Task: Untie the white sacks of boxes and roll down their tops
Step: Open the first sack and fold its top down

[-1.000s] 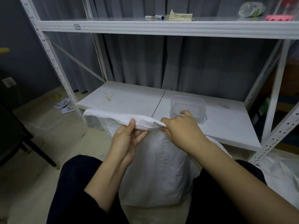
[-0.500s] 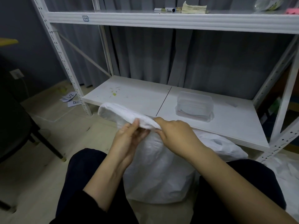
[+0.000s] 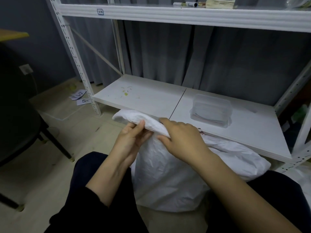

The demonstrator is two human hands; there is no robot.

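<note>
A full white sack (image 3: pixel 168 179) stands on the floor between my knees, in front of the low shelf. Its gathered top (image 3: pixel 134 117) sticks out to the left as a twisted roll. My left hand (image 3: pixel 131 138) pinches that roll from below, thumb on top. My right hand (image 3: pixel 181 140) grips the sack's neck just right of it, fingers curled over the fabric. The knot itself is hidden under my hands. Part of the sack bulges out to the right (image 3: pixel 235 157) under the shelf edge.
A white metal rack (image 3: pixel 75 52) stands ahead, its low shelf board (image 3: pixel 148 98) holding a clear plastic box (image 3: pixel 211 111). A dark chair (image 3: pixel 20 125) is at left. Paper slips (image 3: pixel 80 97) lie on the floor. More white sacking (image 3: pixel 304 179) shows at right.
The sack's gathered top has shifted a little right and lower against the shelf edge. Both hands stay on the neck, the right hand now spread further over it.
</note>
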